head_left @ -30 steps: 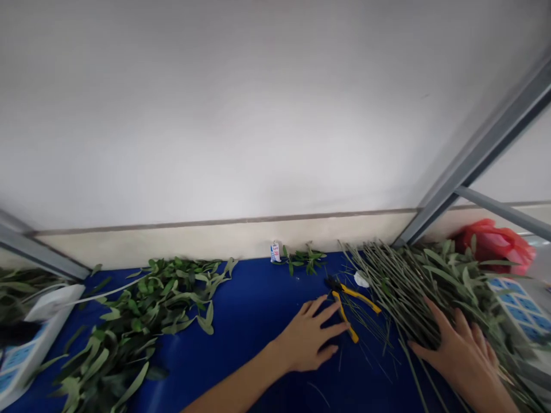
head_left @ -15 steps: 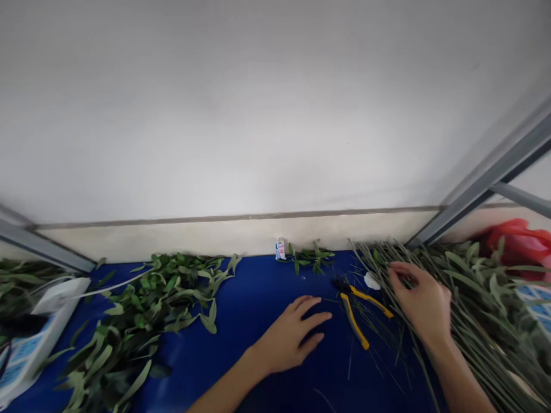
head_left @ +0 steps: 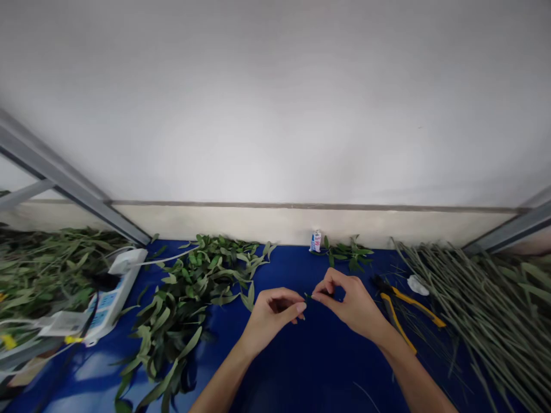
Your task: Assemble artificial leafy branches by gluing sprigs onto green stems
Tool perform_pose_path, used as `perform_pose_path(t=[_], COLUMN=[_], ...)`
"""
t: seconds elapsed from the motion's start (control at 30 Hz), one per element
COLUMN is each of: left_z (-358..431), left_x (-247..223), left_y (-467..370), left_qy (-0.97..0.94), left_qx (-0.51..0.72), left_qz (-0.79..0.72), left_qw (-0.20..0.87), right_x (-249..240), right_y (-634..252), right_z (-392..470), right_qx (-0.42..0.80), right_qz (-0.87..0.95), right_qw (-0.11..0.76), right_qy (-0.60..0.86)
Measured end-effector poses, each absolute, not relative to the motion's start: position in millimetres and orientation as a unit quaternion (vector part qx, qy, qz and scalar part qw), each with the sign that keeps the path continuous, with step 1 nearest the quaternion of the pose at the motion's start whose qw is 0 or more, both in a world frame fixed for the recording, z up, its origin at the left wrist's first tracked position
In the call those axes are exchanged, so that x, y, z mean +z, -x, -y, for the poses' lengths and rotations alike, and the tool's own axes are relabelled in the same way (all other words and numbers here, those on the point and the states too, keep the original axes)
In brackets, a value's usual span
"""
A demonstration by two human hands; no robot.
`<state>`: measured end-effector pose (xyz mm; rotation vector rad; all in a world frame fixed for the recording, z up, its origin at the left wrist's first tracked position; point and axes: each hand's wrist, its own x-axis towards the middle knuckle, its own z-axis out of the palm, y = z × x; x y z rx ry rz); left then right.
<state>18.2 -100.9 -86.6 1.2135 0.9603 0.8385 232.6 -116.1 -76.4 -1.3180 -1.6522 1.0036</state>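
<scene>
Over the middle of the blue table, my two hands meet with fingertips almost touching. My right hand pinches a tiny green sprig between thumb and forefinger. On the other side, my left hand is closed, its thumb pressed to the fingers; whether it grips the sprig's other end or something else is hidden. To the right lie pliers with yellow handles, beside loose thin stem offcuts. A bundle of long bare stems lies farther right, and a pile of leafy green sprigs is left of my hands.
A small white-and-blue tube stands against the wall, next to a leafy sprig. Crumpled white paper lies by the stems. At the left are a power strip with cables and more foliage. Metal posts flank the table.
My right hand has left the stem bundle and come to the middle with a tiny green sprig. My left hand has closed from spread fingers and met it. The view has turned left.
</scene>
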Motion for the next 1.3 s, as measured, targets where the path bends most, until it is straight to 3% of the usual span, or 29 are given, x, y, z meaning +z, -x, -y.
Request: perform_pose_path(t=[0.2, 0.43, 0.57, 0.8, 1.03, 1.3], left_z=[109.1, 76.7, 66.7, 52.8, 34.6, 29.4], left_x=[-86.0, -98.2, -109.5, -133.5, -156.9, -155.6], left_y=[13.8, 70.6, 64.9, 20.3, 20.0, 51.0], left_qy=[-0.498, -0.39, -0.584, -0.772, -0.824, -0.812], left_qx=[0.452, 0.664, 0.549, 0.388, 0.291, 0.283], left_qz=[-0.471, -0.547, -0.542, -0.473, -0.48, -0.511], left_qw=[0.571, 0.327, 0.253, 0.172, 0.073, 0.005], right_x=[-92.9, -110.5, -123.6, -153.4, -157.0, -151.8], right_y=[-194.7, -249.8, -276.2, -260.2, -269.0, -253.3], right_z=[104.5, 84.0, 63.8, 37.9, 54.1, 99.4], right_qx=[0.434, 0.132, 0.045, 0.015, 0.011, 0.073], right_qz=[0.625, 0.555, 0.493, 0.485, 0.541, 0.642], right_qw=[0.423, 0.38, 0.313, 0.212, 0.167, 0.179], right_qy=[0.491, 0.728, 0.811, 0.849, 0.825, 0.741])
